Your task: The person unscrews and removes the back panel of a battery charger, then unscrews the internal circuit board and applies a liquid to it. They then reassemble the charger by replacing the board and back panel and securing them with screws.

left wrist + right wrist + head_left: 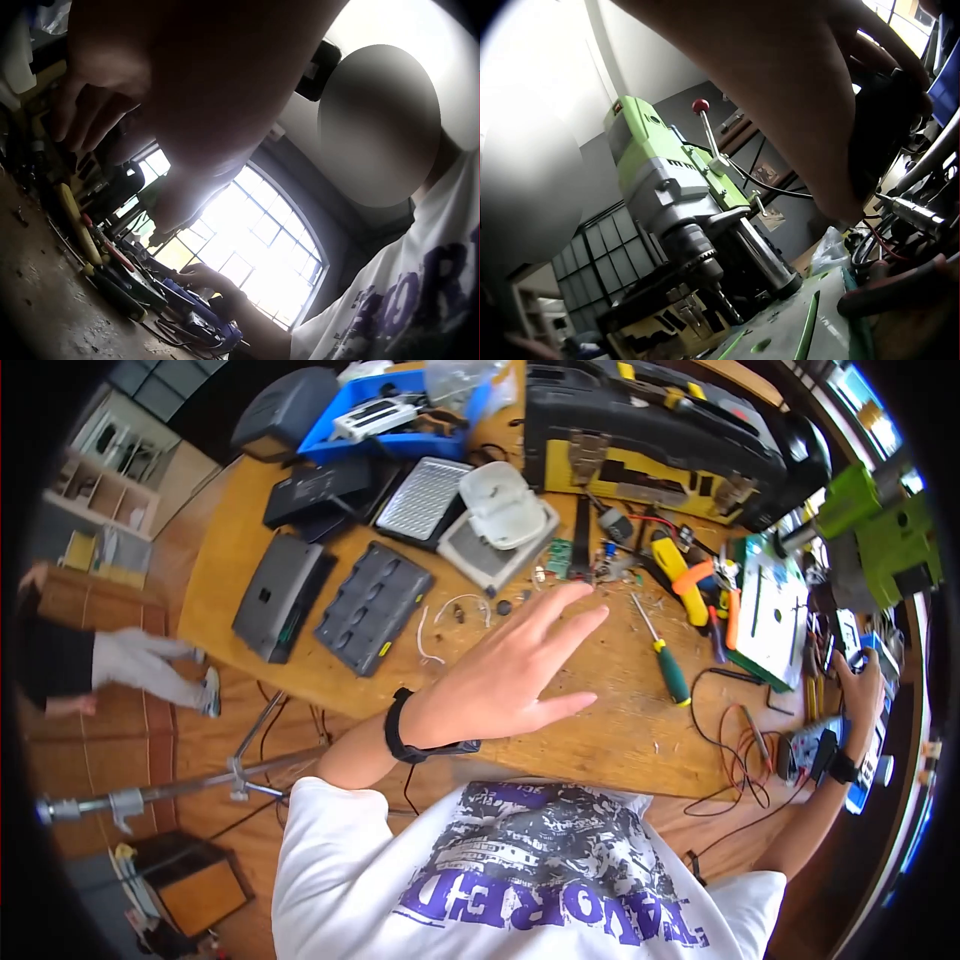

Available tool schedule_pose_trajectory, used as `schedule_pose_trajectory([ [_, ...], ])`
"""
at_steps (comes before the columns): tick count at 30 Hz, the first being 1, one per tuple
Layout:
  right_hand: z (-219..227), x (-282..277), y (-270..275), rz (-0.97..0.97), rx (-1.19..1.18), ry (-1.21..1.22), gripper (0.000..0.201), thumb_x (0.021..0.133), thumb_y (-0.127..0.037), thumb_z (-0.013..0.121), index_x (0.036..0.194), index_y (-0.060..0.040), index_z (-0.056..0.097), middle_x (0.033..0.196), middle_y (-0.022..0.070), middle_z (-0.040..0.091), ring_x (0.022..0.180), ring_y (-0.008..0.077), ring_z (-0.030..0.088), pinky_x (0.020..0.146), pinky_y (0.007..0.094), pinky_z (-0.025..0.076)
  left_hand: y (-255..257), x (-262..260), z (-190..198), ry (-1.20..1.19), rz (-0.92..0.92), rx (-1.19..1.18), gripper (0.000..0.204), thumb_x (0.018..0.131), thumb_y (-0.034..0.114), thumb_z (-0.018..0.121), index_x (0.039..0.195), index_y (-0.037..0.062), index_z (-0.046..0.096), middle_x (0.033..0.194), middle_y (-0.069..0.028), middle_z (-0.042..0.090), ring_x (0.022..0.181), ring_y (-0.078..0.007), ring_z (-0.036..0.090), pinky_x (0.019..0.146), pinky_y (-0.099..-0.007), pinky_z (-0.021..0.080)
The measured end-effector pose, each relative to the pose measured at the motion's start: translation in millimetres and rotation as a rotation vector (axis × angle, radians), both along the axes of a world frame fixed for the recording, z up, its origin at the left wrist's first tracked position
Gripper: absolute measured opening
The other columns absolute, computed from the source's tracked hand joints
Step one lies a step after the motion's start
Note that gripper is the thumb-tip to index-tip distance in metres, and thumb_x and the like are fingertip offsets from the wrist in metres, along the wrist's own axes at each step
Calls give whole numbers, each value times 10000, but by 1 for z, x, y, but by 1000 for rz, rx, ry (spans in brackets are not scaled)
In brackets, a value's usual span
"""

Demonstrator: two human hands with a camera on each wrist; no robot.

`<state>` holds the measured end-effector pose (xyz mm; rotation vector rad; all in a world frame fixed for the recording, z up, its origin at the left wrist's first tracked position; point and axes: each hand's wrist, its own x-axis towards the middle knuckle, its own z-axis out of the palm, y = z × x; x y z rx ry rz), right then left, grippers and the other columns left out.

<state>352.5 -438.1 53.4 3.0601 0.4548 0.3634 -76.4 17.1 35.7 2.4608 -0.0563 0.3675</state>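
My left hand (pixel 510 670) is held over the front of the wooden workbench (pixel 560 735), fingers straight and spread, with nothing in it. Below and around it are a curled white wire (pixel 425 635), a green circuit board (pixel 559 557) and a screwdriver (pixel 672 672) with a green handle. Far to the right, my right hand (pixel 862 685) reaches in among tools at the bench's edge. In the right wrist view its fingers curl round a black object (pixel 885 127), whose kind I cannot tell. A green drill press (pixel 641 142) stands close by.
A black and yellow toolbox (pixel 640 450) and a blue bin (pixel 325 435) stand at the back. Dark casings (pixel 375 610) lie at the left. Yellow-handled and orange-handled tools (pixel 680 580) and looped cables (pixel 735 760) lie toward the right. Another person (pixel 150 660) is at the far left.
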Motion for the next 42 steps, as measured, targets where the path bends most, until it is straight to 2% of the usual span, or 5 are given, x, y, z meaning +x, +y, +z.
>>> schedule_pose_trajectory([
  [11,-36,78,19,-41,-98,-13,832,947,-627,726,1444,24,579,1321,336,709,1244,497,682,1018,554,540,76,-110,-11,-67,618,-19,598,883,210,885,1408,14,675,1478,-162,634,1308,-305,662,1074,-394,543],
  [14,-53,107,10,-16,-58,48,878,937,-629,744,1470,42,551,1308,370,699,1269,529,653,1048,566,514,88,-128,-12,-32,749,64,627,860,212,904,1401,0,670,1467,-181,635,1317,-352,654,1103,-414,525],
  [21,-81,129,-5,205,120,52,729,970,-504,782,1316,90,537,1201,399,702,1161,547,689,960,553,557,99,-142,-31,222,805,144,1124,754,321,985,1660,39,382,1674,-247,404,1544,-414,421,1270,-473,376],
  [33,-59,65,18,193,105,15,879,930,-429,816,1536,110,476,1354,362,671,1287,480,660,1095,494,515,109,-130,-39,251,839,131,1220,704,215,962,1687,-4,273,1555,-273,475,1425,-453,461,1232,-512,393],
  [42,9,-49,26,223,39,55,585,1028,-284,743,1483,47,580,1341,250,719,1199,407,715,1034,464,550,80,-141,8,103,851,218,1190,640,145,927,1675,32,351,1577,-257,486,1452,-427,487,1241,-495,382],
])
